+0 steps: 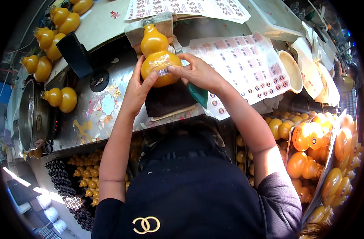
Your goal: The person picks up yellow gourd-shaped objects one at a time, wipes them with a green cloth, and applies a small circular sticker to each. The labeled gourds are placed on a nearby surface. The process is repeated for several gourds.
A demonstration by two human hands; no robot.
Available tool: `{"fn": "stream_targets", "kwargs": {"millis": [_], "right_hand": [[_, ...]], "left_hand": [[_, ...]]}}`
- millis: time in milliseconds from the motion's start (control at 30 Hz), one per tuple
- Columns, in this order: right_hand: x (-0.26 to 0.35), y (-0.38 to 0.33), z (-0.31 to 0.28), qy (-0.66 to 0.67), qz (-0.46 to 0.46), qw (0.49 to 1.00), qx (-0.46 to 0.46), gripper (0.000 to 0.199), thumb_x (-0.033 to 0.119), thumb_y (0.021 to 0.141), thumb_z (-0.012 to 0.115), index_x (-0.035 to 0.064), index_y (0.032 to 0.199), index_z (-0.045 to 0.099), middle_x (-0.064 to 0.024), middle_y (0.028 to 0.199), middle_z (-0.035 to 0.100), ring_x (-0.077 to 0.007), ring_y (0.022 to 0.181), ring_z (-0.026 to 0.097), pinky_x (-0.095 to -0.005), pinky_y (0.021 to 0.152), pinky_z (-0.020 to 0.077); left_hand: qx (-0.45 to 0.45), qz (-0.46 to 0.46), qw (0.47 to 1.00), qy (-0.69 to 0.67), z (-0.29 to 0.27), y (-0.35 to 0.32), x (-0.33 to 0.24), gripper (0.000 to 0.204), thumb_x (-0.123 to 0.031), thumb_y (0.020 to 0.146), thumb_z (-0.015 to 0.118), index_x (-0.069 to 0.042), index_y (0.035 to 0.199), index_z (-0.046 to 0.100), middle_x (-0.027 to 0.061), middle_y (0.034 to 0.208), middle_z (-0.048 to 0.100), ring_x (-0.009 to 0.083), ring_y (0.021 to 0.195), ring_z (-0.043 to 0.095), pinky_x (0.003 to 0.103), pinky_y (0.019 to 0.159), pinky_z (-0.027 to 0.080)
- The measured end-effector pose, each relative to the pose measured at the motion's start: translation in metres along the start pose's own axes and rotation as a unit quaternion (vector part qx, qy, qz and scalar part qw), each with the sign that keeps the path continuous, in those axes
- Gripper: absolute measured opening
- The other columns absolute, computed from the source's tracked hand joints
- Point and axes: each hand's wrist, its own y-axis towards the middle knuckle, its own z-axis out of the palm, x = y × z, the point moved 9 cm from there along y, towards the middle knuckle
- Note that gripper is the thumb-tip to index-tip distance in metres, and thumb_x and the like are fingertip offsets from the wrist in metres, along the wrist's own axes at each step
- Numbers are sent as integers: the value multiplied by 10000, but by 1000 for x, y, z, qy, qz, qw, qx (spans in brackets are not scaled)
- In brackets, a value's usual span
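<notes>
A yellow gourd-shaped bottle [155, 42] lies tilted in front of me, its neck pointing away and resting against a light woven cloth pad [164, 28]. My left hand [139, 87] is closed on its left side, thumb on the lower bulb. My right hand [198, 72] grips the right side, with its thumb pressed beside a small barcode label [162, 72]. A clear printed sticker shows on the bulb above that. Below my right palm is a green flat plastic piece [198, 95]; whether my fingers hold it is hidden. A dark block [166, 101] sits under the bottle.
Printed sticker sheets [237, 59] spread at the right, with another sheet [186, 8] at the back. At left stand a phone on a stand [74, 55], a metal pan [28, 115] and several gourd bottles [61, 99]. Crates of gourd bottles [305, 159] flank me below the table.
</notes>
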Motion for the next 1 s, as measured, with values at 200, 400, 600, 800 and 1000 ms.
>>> {"fn": "stream_targets", "kwargs": {"millis": [200, 400, 600, 800, 1000], "right_hand": [[-2, -2, 0, 27, -11, 999, 14, 789, 527, 764, 732, -27, 1257, 464, -26, 719, 602, -74, 635, 547, -212, 588, 422], [-6, 2, 2, 63, -33, 997, 3, 753, 440, 776, 757, -36, 1269, 445, -29, 717, 607, -73, 610, 542, -211, 560, 419], [3, -6, 3, 75, -24, 997, -4, 691, 388, 800, 749, -38, 1257, 454, -24, 703, 607, -64, 598, 531, -213, 544, 415], [1, -7, 2, 74, -17, 997, -18, 714, 413, 787, 757, -43, 1250, 461, -27, 693, 601, -60, 594, 527, -210, 546, 411], [0, -3, 2, 46, -28, 998, -18, 682, 423, 830, 708, -17, 1284, 453, -6, 681, 591, -61, 614, 515, -197, 586, 395]], "left_hand": [[16, -11, 999, 33, 4, -3, -6, 857, -334, 858, 688, -6, 1473, 189, 154, 1380, 406, 208, 1276, 419, 303, 1054, 337], [7, -3, 1000, 10, 3, 1, -5, 814, -285, 879, 672, -6, 1473, 190, 149, 1379, 406, 206, 1259, 435, 302, 1044, 350], [14, 0, 1000, 1, 4, 0, -5, 822, -292, 883, 670, -6, 1476, 179, 145, 1371, 411, 204, 1256, 432, 302, 1046, 346], [14, -10, 1000, 13, 3, -1, -6, 801, -296, 889, 657, -13, 1477, 193, 142, 1371, 418, 203, 1266, 423, 304, 1049, 341], [11, 3, 1000, -4, 3, 0, -4, 798, -293, 885, 665, 4, 1468, 207, 134, 1375, 417, 195, 1258, 429, 298, 1050, 338]]}}
